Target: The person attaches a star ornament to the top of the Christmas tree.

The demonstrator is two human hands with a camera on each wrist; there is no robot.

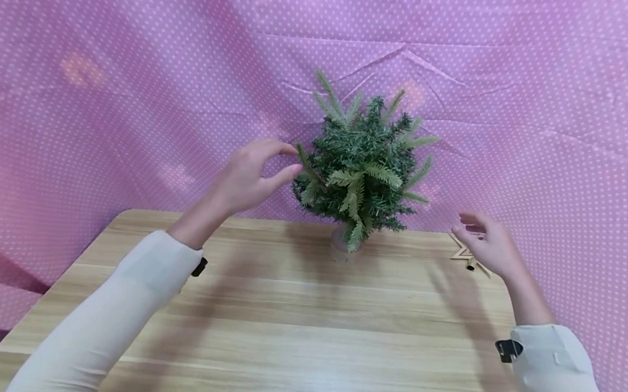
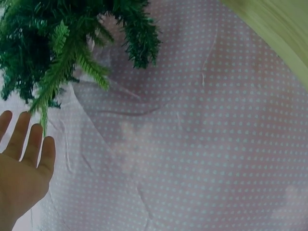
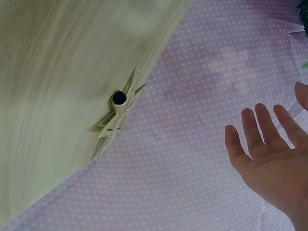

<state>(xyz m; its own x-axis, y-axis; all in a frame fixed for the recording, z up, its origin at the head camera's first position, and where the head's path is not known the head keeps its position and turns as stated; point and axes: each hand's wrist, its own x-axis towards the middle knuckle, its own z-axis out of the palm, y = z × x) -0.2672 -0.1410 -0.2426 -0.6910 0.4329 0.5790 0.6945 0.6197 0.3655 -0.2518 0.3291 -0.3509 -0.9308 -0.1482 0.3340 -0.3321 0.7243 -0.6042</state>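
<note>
A small artificial Christmas tree [image 1: 366, 163] stands upright at the back middle of the table, its clear base [image 1: 345, 245] partly hidden by a drooping branch. At its left side is my left hand [image 1: 248, 175], thumb and index finger apart around the tip of a branch; whether they touch it I cannot tell. The left wrist view shows this hand's other fingers extended just below the branches. To the right, my right hand [image 1: 490, 244] hovers with its fingers relaxed and holds nothing. Partly behind it lies a gold star tree topper [image 3: 118, 115] with a dark round socket opening.
The wooden table [image 1: 295, 349] has its far edge just behind the tree and the star. Pink dotted cloth [image 1: 191, 95] hangs behind and along both sides. Small black devices are strapped at both wrists by the white sleeves.
</note>
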